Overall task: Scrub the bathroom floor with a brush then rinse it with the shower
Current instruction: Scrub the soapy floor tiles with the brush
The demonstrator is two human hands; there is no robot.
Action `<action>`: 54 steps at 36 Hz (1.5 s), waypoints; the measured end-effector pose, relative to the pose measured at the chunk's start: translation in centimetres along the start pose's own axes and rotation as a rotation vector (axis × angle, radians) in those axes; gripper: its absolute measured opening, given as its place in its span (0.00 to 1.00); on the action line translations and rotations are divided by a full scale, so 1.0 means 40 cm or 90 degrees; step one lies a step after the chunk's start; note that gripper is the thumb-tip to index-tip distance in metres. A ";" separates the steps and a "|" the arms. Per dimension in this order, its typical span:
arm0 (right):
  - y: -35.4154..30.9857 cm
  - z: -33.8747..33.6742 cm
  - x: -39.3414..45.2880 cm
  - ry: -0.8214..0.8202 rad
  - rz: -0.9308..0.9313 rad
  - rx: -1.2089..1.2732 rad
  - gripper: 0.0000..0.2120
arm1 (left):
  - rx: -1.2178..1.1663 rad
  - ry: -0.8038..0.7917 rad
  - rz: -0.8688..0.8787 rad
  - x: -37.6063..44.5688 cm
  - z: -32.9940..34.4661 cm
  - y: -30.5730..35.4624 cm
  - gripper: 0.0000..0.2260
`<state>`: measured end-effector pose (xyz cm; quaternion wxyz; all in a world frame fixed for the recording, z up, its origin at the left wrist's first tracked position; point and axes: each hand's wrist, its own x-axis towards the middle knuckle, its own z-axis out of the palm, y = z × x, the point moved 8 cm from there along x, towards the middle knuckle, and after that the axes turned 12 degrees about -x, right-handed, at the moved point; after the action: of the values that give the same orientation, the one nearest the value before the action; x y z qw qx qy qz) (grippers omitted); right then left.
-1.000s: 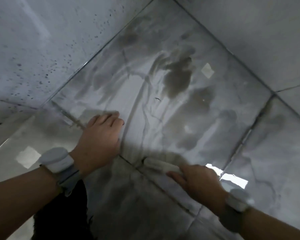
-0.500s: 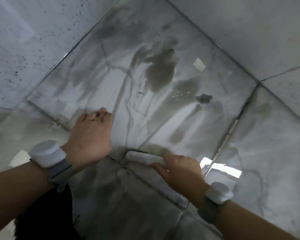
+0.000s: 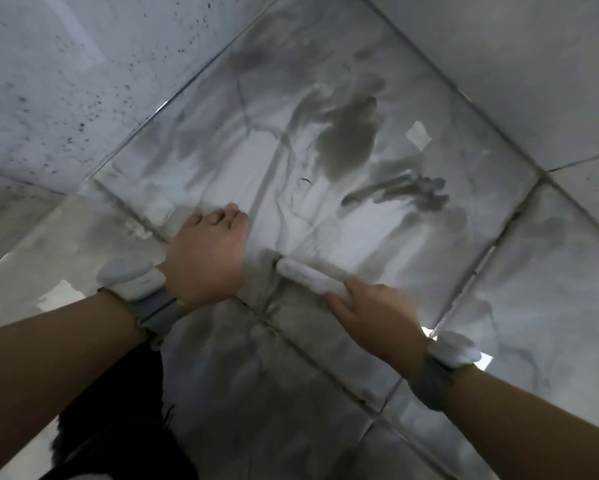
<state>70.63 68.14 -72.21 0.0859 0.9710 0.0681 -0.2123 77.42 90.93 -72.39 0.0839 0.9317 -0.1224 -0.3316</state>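
My right hand (image 3: 374,320) grips the brush (image 3: 311,277) by its near end, fingers curled round it. It is white and long, lying low on the wet marbled floor (image 3: 377,244) across a grout line, its free end pointing up-left toward my left hand (image 3: 208,258), which presses on the tile, fingers bent.

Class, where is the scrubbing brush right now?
In the head view, the white brush lies low on the floor, centre frame, held by the right hand, beside the left hand.
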 end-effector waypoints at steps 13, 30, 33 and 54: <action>0.179 0.030 0.109 -0.066 0.288 0.245 0.29 | -0.032 -0.016 -0.031 -0.004 -0.014 0.004 0.30; 0.317 0.079 -0.021 -0.055 0.459 0.290 0.27 | -0.032 -0.004 -0.022 0.001 -0.002 0.008 0.30; 0.127 0.070 -0.080 -0.046 0.169 0.140 0.24 | -0.037 -0.013 -0.027 0.000 0.000 0.004 0.31; 0.468 0.199 -0.120 -0.127 0.448 0.265 0.38 | -0.011 -0.013 -0.033 -0.001 0.000 0.013 0.31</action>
<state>66.25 47.85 -74.72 -0.0385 0.9064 -0.3206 -0.2722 77.31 90.44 -72.25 0.0818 0.9303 -0.0959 -0.3443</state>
